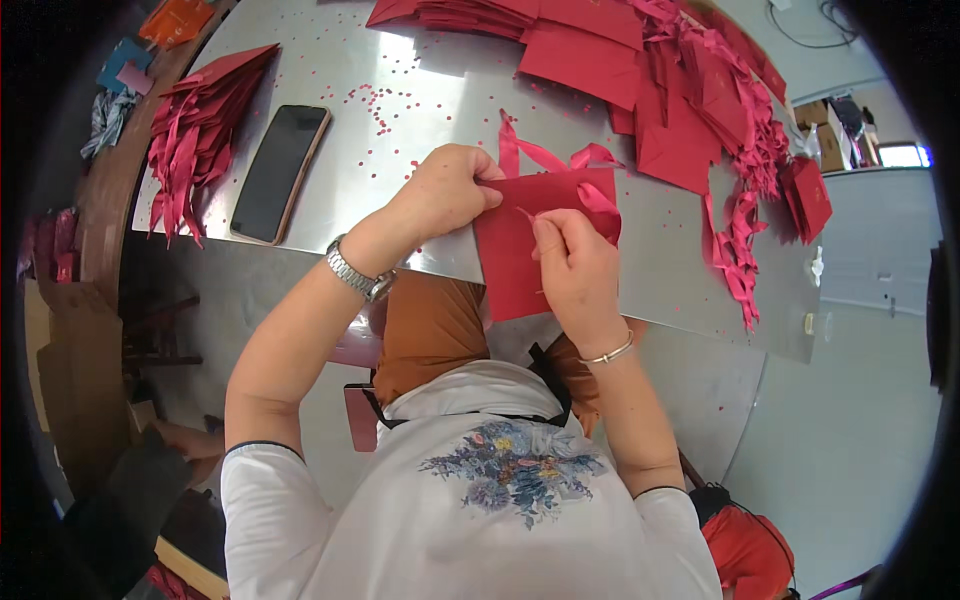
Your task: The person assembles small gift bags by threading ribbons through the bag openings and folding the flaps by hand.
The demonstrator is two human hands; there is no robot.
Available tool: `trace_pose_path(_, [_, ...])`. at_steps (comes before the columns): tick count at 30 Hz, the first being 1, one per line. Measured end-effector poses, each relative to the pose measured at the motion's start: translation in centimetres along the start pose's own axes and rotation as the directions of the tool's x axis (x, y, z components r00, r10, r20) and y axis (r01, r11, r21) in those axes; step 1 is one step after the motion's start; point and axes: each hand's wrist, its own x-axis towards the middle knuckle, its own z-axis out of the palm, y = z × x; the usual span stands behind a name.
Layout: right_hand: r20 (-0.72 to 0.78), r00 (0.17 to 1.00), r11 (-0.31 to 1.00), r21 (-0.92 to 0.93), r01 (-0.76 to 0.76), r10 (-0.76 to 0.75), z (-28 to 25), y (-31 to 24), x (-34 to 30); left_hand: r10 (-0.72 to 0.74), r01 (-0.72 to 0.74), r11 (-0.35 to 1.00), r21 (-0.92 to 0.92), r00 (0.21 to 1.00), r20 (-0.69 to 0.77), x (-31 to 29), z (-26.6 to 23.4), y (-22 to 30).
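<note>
A red paper gift bag (pixel 507 262) lies tilted over the near edge of the metal table. My left hand (pixel 452 192) is closed on the bag's upper left corner, thumb and fingers pinching it. In front of the bag, my right hand (pixel 582 268) is closed, thumb against forefinger. A thin pinkish end sticks out of that pinch, and a pink ribbon (pixel 597 199) runs down to the same fingers, which partly hide it. More of the ribbon loops loosely over the table beyond the bag's top edge.
Stacked red bags (pixel 585 60) with ribbons cover the far and right parts of the table (pixel 430 262). A bundle of ribboned bags (pixel 205 125) lies at the left, beside a black phone (pixel 282 175). Small red paper dots (pixel 380 112) are scattered about.
</note>
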Motion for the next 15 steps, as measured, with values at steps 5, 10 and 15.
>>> trace_pose_path(5, [-0.049, 0.997, 0.991, -0.118, 0.055, -0.061, 1.7, 0.0, 0.9, 0.049, -0.051, 0.995, -0.089, 0.998, -0.034, 0.3, 0.0, -1.7])
trace_pose_path(10, [-0.111, 0.991, 0.992, -0.116, 0.055, -0.068, 2.9, 0.2, 1.2, 0.015, -0.017, 0.989, -0.15, 1.0, -0.013, 0.3, -0.6, -1.9])
trace_pose_path(15, [-0.133, 0.984, 0.983, -0.155, 0.101, -0.122, 3.5, 0.5, 1.3, 0.088, -0.089, 0.993, -0.075, 0.996, -0.018, 0.3, -0.7, -2.2])
